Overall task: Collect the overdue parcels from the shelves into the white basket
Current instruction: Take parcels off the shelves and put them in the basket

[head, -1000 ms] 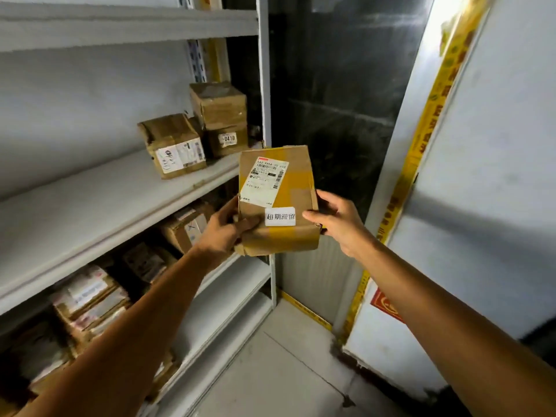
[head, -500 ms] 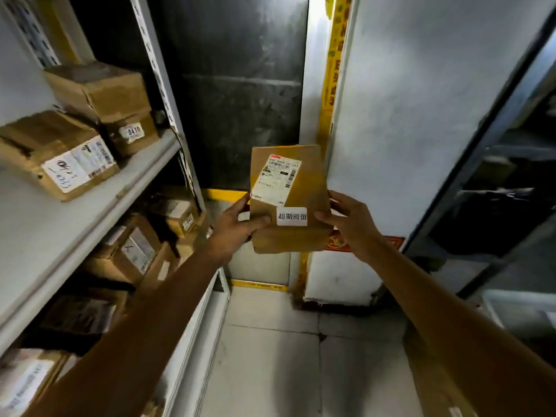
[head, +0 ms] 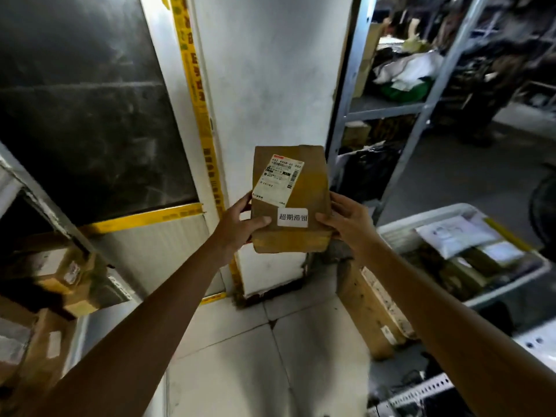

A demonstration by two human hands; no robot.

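A brown cardboard parcel [head: 304,236] with a shipping label and a small white sticker is held upright in front of me. My left hand [head: 237,225] grips its left edge, thumb across the front. My right hand [head: 350,222] grips its right edge. The white basket [head: 397,228] stands low at the right, holding several parcels, among them a white mailer [head: 454,234].
Shelves at the lower left carry brown boxes [head: 67,278]. A white pillar [head: 270,85] with yellow tape stands straight ahead. A long flat carton [head: 373,308] leans on the floor beside the basket. Metal racks [head: 421,106] with bags fill the right background.
The view has swung right, away from the shelves; the white basket has come into sight at the right. Both hands keep hold of the parcel.
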